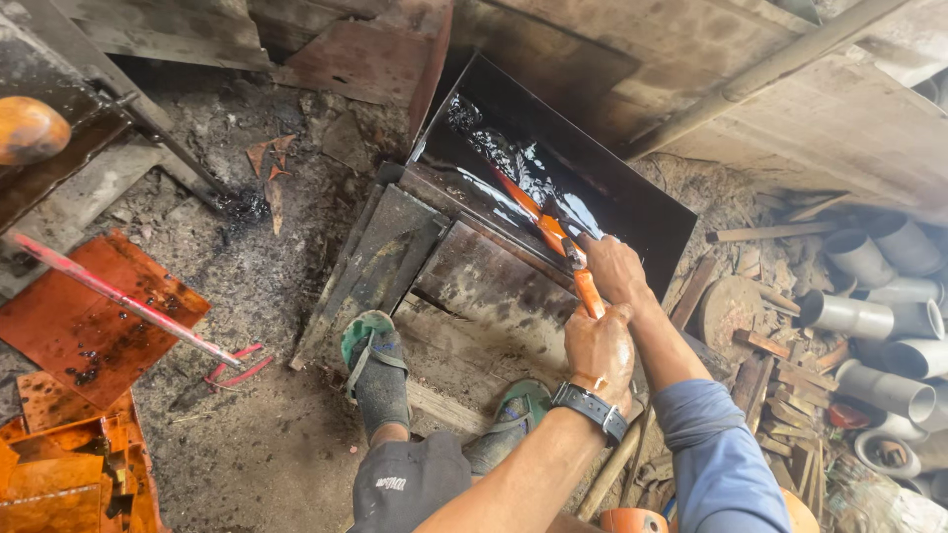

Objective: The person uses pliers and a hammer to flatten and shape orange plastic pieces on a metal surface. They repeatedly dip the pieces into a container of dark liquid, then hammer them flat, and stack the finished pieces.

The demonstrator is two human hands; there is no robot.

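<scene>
Both of my hands grip one long orange-coated bar point(549, 235) that slants down into a black metal trough point(632, 202) full of dark glossy liquid. My left hand point(598, 349), with a dark wristwatch, is closed around the bar's near end. My right hand point(614, 266), in a blue sleeve, holds it higher up, close to the trough's rim. The bar's far end is under the liquid. My feet in green sandals point(373, 345) rest on stained boards just in front of the trough.
Orange-coated metal sheets point(89, 321) lie at the left with a long red rod point(118, 301) across them. Grey plastic pipe pieces point(869, 316) and wood scraps are piled at the right. Rough dirt ground lies between. A grey pipe point(770, 69) slants above the trough.
</scene>
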